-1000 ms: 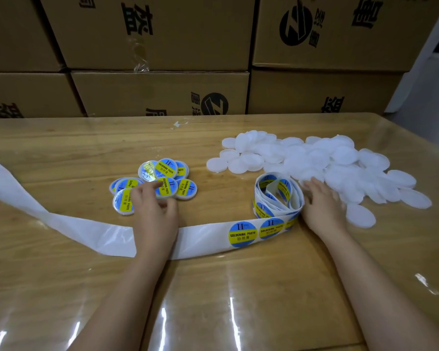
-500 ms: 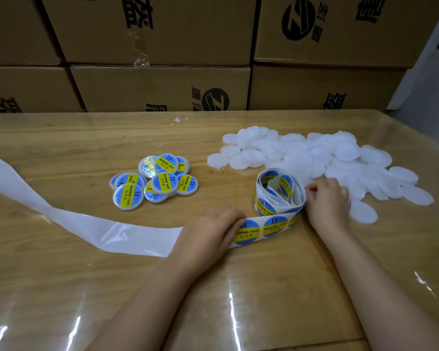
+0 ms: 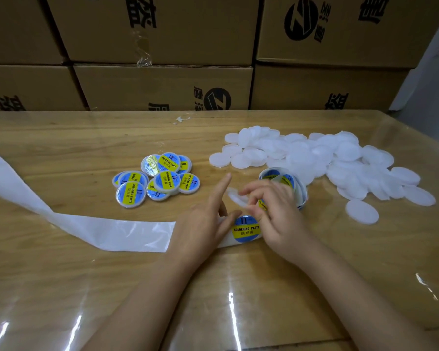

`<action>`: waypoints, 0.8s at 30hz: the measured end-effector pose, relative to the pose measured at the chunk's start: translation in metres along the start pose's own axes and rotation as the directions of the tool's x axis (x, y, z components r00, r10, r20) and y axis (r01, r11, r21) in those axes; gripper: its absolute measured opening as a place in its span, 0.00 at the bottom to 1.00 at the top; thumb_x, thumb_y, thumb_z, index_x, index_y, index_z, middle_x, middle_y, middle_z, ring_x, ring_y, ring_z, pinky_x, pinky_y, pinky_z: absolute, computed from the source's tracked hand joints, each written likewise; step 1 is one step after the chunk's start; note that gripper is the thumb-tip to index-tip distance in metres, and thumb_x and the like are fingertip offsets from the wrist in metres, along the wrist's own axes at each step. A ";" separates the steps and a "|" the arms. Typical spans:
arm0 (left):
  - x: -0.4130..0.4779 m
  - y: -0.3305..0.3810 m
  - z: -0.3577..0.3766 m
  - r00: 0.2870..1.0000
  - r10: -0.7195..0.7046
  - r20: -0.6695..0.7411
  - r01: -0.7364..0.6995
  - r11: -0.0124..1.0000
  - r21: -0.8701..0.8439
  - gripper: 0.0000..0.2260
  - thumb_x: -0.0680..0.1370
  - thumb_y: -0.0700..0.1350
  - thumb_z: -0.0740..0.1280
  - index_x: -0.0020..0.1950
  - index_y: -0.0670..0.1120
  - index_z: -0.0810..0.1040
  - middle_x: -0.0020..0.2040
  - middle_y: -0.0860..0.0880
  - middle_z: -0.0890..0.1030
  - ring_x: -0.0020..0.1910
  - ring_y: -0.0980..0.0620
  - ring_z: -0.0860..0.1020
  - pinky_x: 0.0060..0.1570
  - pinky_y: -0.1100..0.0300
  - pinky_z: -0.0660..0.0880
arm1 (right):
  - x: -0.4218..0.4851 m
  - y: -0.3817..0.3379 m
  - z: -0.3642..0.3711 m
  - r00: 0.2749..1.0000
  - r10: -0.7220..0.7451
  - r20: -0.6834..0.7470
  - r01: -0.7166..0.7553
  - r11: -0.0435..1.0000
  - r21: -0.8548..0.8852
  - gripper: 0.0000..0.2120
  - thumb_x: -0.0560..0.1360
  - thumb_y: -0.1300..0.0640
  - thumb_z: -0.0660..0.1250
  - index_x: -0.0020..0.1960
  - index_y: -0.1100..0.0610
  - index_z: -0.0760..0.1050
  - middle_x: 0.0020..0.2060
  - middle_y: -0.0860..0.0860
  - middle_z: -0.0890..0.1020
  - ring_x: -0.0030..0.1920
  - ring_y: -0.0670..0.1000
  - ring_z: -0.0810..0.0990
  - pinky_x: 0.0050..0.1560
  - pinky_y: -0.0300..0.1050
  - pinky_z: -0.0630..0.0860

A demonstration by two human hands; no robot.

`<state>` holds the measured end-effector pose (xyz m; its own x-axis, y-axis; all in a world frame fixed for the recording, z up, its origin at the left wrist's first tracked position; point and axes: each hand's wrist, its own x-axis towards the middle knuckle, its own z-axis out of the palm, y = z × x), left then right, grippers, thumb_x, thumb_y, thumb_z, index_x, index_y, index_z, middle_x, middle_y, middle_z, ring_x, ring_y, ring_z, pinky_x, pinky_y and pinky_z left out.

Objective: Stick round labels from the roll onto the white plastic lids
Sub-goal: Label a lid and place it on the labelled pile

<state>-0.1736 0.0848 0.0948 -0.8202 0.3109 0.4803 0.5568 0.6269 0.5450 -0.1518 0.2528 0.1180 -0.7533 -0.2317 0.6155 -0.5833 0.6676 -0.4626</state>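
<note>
A heap of plain white lids (image 3: 327,158) lies at the right of the table. The loose label roll (image 3: 295,184) sits in front of it, partly hidden by my right hand (image 3: 279,219). That hand pinches a blurred white lid (image 3: 236,197) above the strip, and a yellow label edge shows under its fingers. One blue and yellow round label (image 3: 246,229) sits on the strip between my hands. My left hand (image 3: 205,224) rests flat on the backing strip (image 3: 107,231), fingers apart, index finger raised.
Several labelled lids (image 3: 160,178) are piled left of centre. The empty backing strip trails off the table's left side. Stacked cardboard boxes (image 3: 162,84) wall the far edge. The wooden table (image 3: 61,287) has a glossy cover.
My left hand went from the labelled lids to the strip beside the label. My right hand came off the white heap with a lid and now hovers over the strip.
</note>
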 end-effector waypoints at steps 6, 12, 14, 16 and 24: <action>-0.002 -0.005 0.001 0.999 -0.025 0.049 0.021 0.998 0.063 0.11 0.80 0.53 0.59 0.59 0.51 0.73 0.42 0.50 0.83 0.40 0.45 0.79 0.34 0.58 0.64 | -0.003 0.005 -0.001 0.993 0.100 0.060 -0.105 0.990 0.092 0.06 0.77 0.48 0.57 0.48 0.47 0.71 0.46 0.40 0.78 0.50 0.43 0.73 0.51 0.39 0.70; 0.000 -0.006 -0.004 0.998 -0.059 0.030 0.056 0.993 0.105 0.11 0.80 0.54 0.58 0.54 0.48 0.73 0.39 0.47 0.81 0.40 0.42 0.78 0.34 0.53 0.68 | -0.002 0.022 -0.011 0.999 0.034 0.043 -0.025 0.981 -0.195 0.14 0.78 0.49 0.55 0.53 0.54 0.76 0.43 0.43 0.79 0.46 0.43 0.76 0.52 0.43 0.67; 0.002 -0.008 -0.008 0.995 -0.093 0.029 0.089 0.989 0.119 0.12 0.80 0.54 0.58 0.55 0.48 0.73 0.41 0.46 0.82 0.42 0.42 0.78 0.37 0.52 0.70 | -0.001 0.025 -0.012 0.999 -0.029 0.046 0.044 0.931 -0.362 0.15 0.78 0.49 0.55 0.46 0.52 0.79 0.39 0.44 0.81 0.43 0.48 0.78 0.51 0.45 0.64; 0.003 -0.009 -0.010 0.993 -0.117 0.028 0.112 0.986 0.126 0.12 0.80 0.54 0.58 0.55 0.47 0.74 0.41 0.46 0.82 0.43 0.42 0.78 0.38 0.52 0.70 | 0.000 0.025 -0.013 0.997 -0.050 0.056 0.071 0.873 -0.482 0.16 0.77 0.47 0.57 0.41 0.51 0.81 0.35 0.44 0.81 0.42 0.50 0.79 0.50 0.47 0.62; 0.003 -0.012 -0.012 0.997 -0.072 -0.024 0.075 0.982 0.175 0.11 0.80 0.52 0.60 0.49 0.46 0.74 0.37 0.46 0.81 0.40 0.41 0.78 0.35 0.51 0.70 | -0.001 0.022 -0.017 0.983 0.156 0.094 -0.074 0.815 -0.574 0.26 0.74 0.36 0.50 0.46 0.50 0.82 0.44 0.43 0.83 0.51 0.48 0.77 0.60 0.52 0.57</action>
<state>-0.1813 0.0697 0.0973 -0.8546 0.2474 0.4565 0.4619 0.7639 0.4506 -0.1591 0.2796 0.1177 -0.8601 -0.1907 0.4731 -0.2456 0.9677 -0.0564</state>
